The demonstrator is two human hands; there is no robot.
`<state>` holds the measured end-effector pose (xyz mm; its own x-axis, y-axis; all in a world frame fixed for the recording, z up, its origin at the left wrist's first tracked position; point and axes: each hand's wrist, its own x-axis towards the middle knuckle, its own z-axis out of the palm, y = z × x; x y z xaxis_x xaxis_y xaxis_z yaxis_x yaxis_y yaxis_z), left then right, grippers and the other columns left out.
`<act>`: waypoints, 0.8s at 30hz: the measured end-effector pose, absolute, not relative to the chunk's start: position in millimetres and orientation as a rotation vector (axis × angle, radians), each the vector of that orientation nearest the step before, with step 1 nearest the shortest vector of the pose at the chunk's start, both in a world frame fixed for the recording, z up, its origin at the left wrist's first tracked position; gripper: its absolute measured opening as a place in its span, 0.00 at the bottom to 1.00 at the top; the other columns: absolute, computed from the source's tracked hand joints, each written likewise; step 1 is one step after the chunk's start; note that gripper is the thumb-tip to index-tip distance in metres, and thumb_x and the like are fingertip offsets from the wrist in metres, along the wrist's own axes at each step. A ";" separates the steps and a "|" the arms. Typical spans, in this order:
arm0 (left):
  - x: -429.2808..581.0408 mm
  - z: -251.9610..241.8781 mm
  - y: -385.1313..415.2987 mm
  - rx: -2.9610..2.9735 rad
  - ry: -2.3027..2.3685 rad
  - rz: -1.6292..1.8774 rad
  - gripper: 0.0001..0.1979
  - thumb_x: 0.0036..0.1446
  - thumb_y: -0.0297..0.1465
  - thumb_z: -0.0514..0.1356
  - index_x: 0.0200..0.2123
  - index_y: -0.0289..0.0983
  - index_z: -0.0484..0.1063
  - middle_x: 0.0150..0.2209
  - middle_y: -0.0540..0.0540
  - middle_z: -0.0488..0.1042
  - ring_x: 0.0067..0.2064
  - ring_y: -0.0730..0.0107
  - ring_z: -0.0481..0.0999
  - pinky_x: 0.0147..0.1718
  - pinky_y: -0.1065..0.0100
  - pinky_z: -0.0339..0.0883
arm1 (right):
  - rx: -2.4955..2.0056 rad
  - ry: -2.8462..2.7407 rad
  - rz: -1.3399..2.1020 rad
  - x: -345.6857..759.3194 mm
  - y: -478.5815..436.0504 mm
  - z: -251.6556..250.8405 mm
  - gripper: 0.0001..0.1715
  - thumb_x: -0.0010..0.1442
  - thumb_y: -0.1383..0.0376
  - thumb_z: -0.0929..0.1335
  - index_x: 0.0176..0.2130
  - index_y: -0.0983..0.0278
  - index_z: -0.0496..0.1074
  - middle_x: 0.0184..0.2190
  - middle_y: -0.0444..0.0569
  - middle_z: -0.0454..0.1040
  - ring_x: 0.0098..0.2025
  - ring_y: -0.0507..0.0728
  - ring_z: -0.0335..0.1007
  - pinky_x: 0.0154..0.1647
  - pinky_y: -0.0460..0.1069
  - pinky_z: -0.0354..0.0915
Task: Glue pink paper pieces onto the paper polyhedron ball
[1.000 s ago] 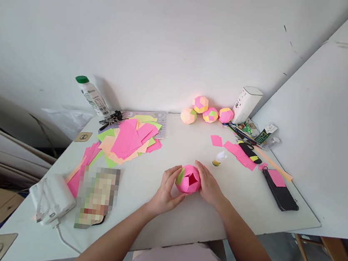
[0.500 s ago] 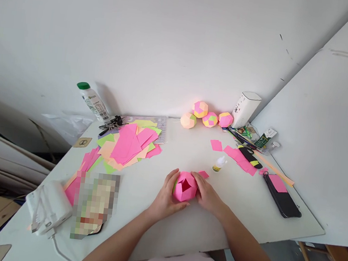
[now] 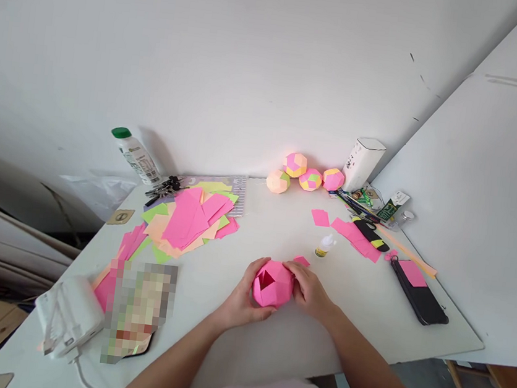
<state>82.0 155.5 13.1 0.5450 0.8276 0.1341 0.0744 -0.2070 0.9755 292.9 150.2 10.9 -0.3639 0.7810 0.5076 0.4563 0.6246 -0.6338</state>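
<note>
A pink faceted paper ball (image 3: 279, 287) with a dark opening on its left part is held between both hands over the table. My left hand (image 3: 247, 295) wraps round its left side, thumb along the lower edge. On the other side, my right hand (image 3: 311, 287) grips the upper right of the ball with bent fingers. Just behind the ball lies a small pink paper piece (image 3: 301, 261). A small glue bottle (image 3: 325, 245) stands beyond my right hand.
Coloured paper strips (image 3: 187, 220) are piled at left. Several paper balls (image 3: 295, 164) sit by the wall. A box cutter (image 3: 370, 234), black pouch (image 3: 419, 296) and pink sheets lie at right. A phone and white power bank (image 3: 70, 312) lie front left.
The pink ball has been turned in the hands, so its opening has shifted left and more closed facets show. The view has shifted slightly.
</note>
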 end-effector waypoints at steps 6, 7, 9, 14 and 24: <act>70.1 17.9 160.0 1.481 0.607 0.598 0.48 0.41 0.37 0.69 0.61 0.41 0.46 0.60 0.37 0.56 0.59 0.52 0.61 0.54 0.55 0.61 | -0.921 -1.871 0.601 294.7 149.3 14.7 0.18 0.61 0.73 0.57 0.46 0.62 0.69 0.43 0.54 0.73 0.39 0.55 0.72 0.36 0.52 0.73; 68.2 19.1 160.6 1.478 0.581 0.536 0.47 0.40 0.37 0.69 0.60 0.41 0.48 0.59 0.38 0.57 0.58 0.53 0.62 0.53 0.56 0.63 | -0.926 -1.848 0.623 295.3 148.7 16.3 0.17 0.62 0.72 0.57 0.43 0.62 0.70 0.43 0.54 0.73 0.38 0.55 0.71 0.35 0.51 0.72; 64.6 22.1 161.6 1.455 0.536 0.394 0.44 0.41 0.36 0.68 0.59 0.41 0.51 0.58 0.39 0.59 0.54 0.55 0.65 0.48 0.57 0.67 | -0.939 -1.798 0.681 296.9 147.6 21.9 0.14 0.62 0.70 0.58 0.40 0.63 0.71 0.42 0.55 0.73 0.40 0.56 0.71 0.35 0.52 0.72; 58.2 28.7 164.7 1.403 0.486 0.160 0.41 0.41 0.37 0.67 0.57 0.41 0.53 0.53 0.42 0.64 0.50 0.58 0.68 0.42 0.61 0.69 | -0.904 -1.891 0.929 299.9 149.5 52.4 0.08 0.60 0.63 0.64 0.38 0.63 0.71 0.37 0.52 0.74 0.39 0.56 0.71 0.33 0.49 0.70; 57.1 39.2 164.6 1.469 0.438 0.085 0.33 0.42 0.30 0.66 0.53 0.39 0.60 0.49 0.44 0.68 0.48 0.57 0.70 0.43 0.60 0.69 | -0.997 -2.779 0.695 263.3 148.1 98.9 0.06 0.55 0.72 0.67 0.29 0.64 0.74 0.28 0.47 0.74 0.30 0.53 0.68 0.29 0.46 0.60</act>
<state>57.1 164.6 39.2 0.9187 0.3185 -0.2338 0.2077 0.1140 0.9715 263.3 148.1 98.9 -0.7789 0.6251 -0.0509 0.5755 0.6801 -0.4542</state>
